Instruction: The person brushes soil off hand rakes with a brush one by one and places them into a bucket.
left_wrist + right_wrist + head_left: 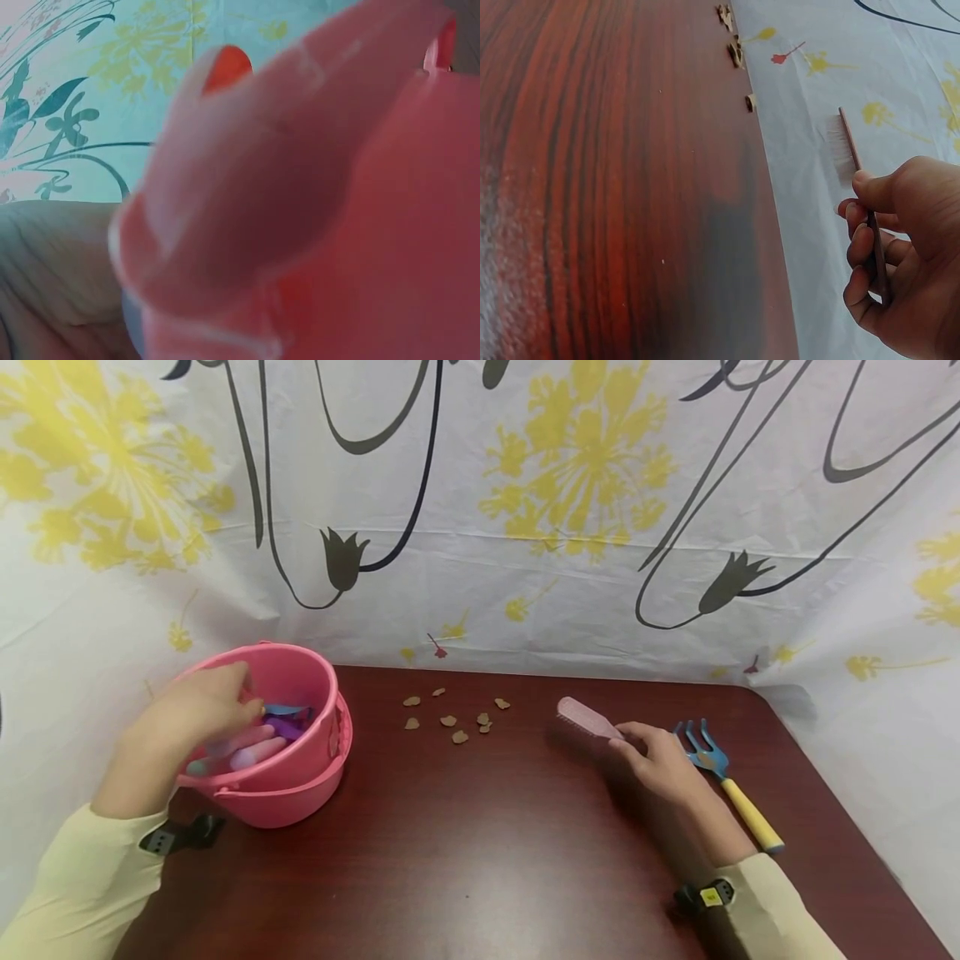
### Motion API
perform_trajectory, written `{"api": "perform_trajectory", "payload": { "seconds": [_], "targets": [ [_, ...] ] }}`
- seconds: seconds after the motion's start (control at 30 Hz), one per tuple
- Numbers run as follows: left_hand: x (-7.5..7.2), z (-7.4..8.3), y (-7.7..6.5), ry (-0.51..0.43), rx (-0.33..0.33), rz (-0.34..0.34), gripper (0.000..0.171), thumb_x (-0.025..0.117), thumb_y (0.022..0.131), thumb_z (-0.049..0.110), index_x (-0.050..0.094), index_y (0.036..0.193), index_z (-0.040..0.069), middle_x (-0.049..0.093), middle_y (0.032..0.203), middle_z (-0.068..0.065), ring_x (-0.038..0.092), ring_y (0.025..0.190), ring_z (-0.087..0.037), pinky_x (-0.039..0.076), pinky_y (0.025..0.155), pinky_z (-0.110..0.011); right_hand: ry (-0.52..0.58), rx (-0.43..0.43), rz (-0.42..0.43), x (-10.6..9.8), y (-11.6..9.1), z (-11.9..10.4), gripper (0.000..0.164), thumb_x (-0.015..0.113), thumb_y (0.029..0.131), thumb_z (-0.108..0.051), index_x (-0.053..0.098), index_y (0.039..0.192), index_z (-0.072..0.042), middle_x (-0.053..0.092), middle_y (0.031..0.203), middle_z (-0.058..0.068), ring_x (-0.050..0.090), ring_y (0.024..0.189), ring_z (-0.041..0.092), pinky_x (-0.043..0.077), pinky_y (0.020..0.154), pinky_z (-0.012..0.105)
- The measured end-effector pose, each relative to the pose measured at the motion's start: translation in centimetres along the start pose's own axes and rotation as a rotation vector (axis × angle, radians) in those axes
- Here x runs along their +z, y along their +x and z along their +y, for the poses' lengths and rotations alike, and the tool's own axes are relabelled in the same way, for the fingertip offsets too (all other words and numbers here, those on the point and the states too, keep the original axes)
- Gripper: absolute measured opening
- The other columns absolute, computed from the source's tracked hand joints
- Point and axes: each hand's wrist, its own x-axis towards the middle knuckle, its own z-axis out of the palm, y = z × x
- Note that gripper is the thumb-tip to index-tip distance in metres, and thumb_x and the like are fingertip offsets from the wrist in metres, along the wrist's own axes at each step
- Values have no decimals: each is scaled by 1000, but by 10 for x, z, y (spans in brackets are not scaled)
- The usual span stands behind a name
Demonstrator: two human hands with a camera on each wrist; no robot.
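The step in hand seems to be the left hand (191,706) reaching into what look like two nested pink plastic buckets (300,766) at left, its grip hidden, while the right hand (660,766) pinches one flat pink bristled brush (588,718) above the red-brown wooden table (465,827), far right. Next likely calls for lifting the left hand clear of the rim. One blue-tined, yellow-handled fork (738,796) lies right, about eight brown flakes (447,721) far centre.

Pink brush (587,718) in right grip (662,765)

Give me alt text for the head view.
A person's right hand holds a pink brush above a dark table; the left hand reaches over a pink bucket. Brown scraps lie between, and a blue-and-yellow fork lies at right.
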Motion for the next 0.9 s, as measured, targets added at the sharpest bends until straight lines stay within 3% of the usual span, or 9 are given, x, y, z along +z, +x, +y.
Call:
{"api": "perform_trajectory", "payload": {
  "seconds": [0.2,0.33,0.67,0.9],
  "targets": [
    [5,16,-2,31,63,325,31,59,96,20,55,113,-6,60,102,-28,48,98,-53,40,80,-62,-8,11,20,-5,-1,0,38,62,103,-27,63,129,1,68,118,19,64,105,35,52,85,56],
    [8,32,-2,25,138,463,26,61,95,17,60,111,-4,60,107,-30,48,101,-55,38,85,-64,-16,8,29,-8,-1,2,40,62,103,-27,62,130,2,67,119,21,64,106,37,51,87,58],
    [27,73,-4,-74,358,596,10,64,90,5,65,99,2,66,96,-16,55,91,-41,46,78,-54,-43,-17,65,-12,-2,4,35,64,102,-22,64,127,2,69,113,20,65,93,31,53,77,51],
    [42,99,-1,-122,493,652,17,74,85,5,65,100,3,67,91,-12,57,82,-30,53,69,-45,-41,-31,104,-14,-3,1,33,66,101,-20,65,124,4,70,112,21,65,97,36,51,80,55]
  ]
}}
